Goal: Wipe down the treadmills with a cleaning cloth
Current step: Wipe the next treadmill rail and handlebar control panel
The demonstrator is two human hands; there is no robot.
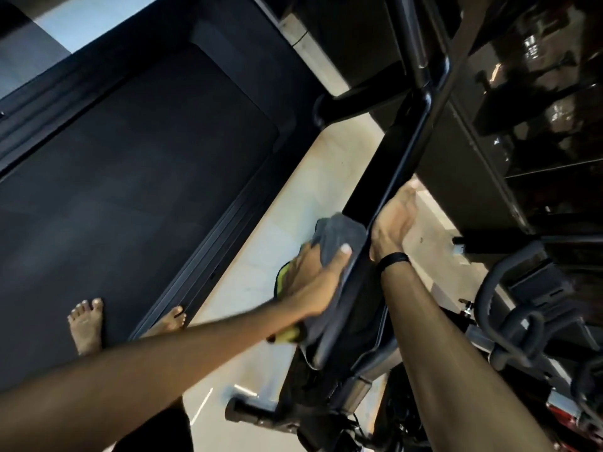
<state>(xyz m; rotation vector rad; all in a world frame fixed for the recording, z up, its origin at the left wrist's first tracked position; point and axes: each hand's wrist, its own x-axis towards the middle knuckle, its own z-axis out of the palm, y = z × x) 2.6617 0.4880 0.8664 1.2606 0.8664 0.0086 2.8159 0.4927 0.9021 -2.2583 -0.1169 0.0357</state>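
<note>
Both bare forearms reach forward. Left hand grips a soft grey cloth pressed against the treadmill's smooth black side rail; right hand, fingers straight, lies flat on that rail's other side. Beyond lies the matte dark belt.

Both bare forearms reach forward and up from the lower edge of the view. The left hand lies palm-down with its fingers curled over a grey cloth, thumb tip showing at the cloth's near edge; the wrist is straight. Just right of those fingers, the right hand is extended, its fingers straight and together, pointing away, the palm turned inward. A dark band circles the right wrist. Two bare feet stand far below and left of the fingers.
</note>
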